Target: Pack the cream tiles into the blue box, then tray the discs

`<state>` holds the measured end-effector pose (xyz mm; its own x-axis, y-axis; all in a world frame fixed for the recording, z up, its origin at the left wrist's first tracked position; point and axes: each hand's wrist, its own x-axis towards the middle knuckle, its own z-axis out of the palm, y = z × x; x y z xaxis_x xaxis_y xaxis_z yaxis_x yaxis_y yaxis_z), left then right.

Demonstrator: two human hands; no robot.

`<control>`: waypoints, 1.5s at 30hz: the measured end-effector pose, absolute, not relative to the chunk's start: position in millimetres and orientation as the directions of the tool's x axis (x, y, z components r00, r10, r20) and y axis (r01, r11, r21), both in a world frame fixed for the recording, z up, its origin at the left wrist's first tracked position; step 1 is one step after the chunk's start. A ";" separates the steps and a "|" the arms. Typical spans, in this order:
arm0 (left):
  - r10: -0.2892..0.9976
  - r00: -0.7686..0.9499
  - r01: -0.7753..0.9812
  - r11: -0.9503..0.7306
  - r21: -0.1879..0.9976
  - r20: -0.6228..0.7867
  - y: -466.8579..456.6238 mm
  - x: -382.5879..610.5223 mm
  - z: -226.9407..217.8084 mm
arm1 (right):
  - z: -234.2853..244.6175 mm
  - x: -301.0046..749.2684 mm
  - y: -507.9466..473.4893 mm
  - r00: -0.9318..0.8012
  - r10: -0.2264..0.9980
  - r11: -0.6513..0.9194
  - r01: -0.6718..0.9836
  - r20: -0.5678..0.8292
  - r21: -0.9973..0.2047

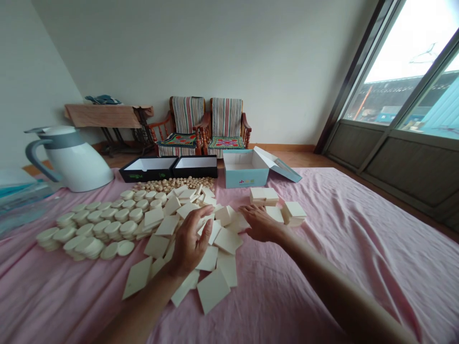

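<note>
The left hand (pixel 189 239) hangs over the loose square tiles (pixel 227 240), its fingers reaching forward and rightward, the thumb set wide of them. The right hand (pixel 261 224) is palm down at the pile's right edge, fingers stretched leftward; I cannot tell whether they grip a tile.

The tiles spread over a pink cloth (pixel 358 229), between and left of the hands. Being square, they show no clear long axis and lie turned every which way: the nearest tile (pixel 213 291) points a corner towards the person, while the leftmost tile (pixel 137 277) slants away to the right. Just beyond the right hand, a neat stack (pixel 264 195) has its front edge running left to right, with another stack (pixel 294 210) beside it.

Left of the pile are piled pale discs (pixel 114 228). Behind come round beads (pixel 175 183), two open black boxes (pixel 195 172) and a light blue box (pixel 245 177), its lid (pixel 279 166) leaning on its right. A white jug (pixel 79 165) stands far left.
</note>
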<state>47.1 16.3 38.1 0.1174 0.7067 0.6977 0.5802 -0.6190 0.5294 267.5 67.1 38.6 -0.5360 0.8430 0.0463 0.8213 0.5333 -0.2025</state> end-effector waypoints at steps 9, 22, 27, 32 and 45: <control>0.649 0.247 0.656 -0.659 0.369 0.720 13.1 45.5 36.2 | 54.5 258.1 62.5 -0.493 0.867 0.491 0.870 0.076 0.046; 0.633 0.272 0.672 -0.664 0.328 0.725 12.8 46.1 34.7 | 61.0 362.4 57.0 -0.322 0.909 0.380 0.901 0.264 -0.208; 0.641 0.271 0.676 -0.658 0.332 0.718 12.9 46.5 35.3 | 48.1 369.5 60.8 -0.320 0.900 0.402 0.872 0.296 -0.280; 0.635 0.271 0.675 -0.661 0.327 0.724 12.1 46.8 36.4 | 51.6 340.9 55.8 -0.326 0.850 0.497 0.757 0.413 -0.425; 0.631 0.300 0.690 -0.661 0.294 0.715 11.3 44.6 35.8 | 16.3 263.0 14.1 -0.443 0.845 0.534 0.712 0.299 -0.457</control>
